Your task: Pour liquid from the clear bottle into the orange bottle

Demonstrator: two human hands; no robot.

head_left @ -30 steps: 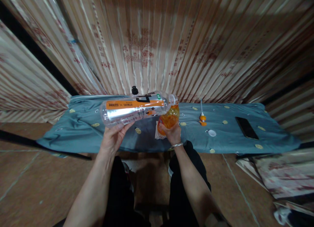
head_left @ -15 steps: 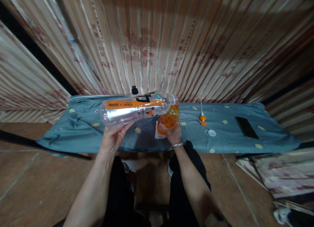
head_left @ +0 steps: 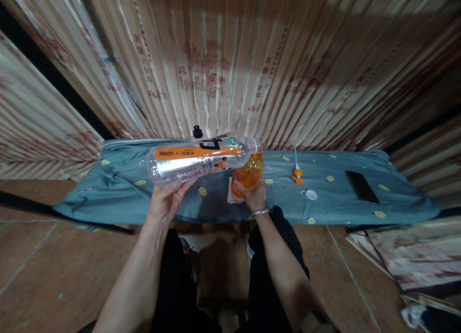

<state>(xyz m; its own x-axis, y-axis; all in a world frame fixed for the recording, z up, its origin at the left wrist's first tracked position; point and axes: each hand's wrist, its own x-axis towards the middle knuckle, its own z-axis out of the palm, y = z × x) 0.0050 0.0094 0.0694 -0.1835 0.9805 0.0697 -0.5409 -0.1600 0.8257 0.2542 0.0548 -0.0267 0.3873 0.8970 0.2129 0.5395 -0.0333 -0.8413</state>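
Observation:
My left hand (head_left: 166, 202) grips a large clear plastic bottle (head_left: 201, 159) with an orange label, held on its side above the table. Its open mouth points right, over the top of a small orange bottle (head_left: 248, 173). My right hand (head_left: 254, 194) is wrapped around the lower part of that orange bottle, which stands on the blue-green cloth of the low table (head_left: 118, 189). A folded white paper (head_left: 230, 194) lies under or beside the orange bottle.
A black cap (head_left: 197, 131) sits at the table's back edge. An orange pump nozzle with a white tube (head_left: 297, 172), a white cap (head_left: 311, 194) and a dark phone (head_left: 361, 186) lie to the right. Striped curtain hangs behind. Patterned fabric (head_left: 410, 256) lies on the floor at right.

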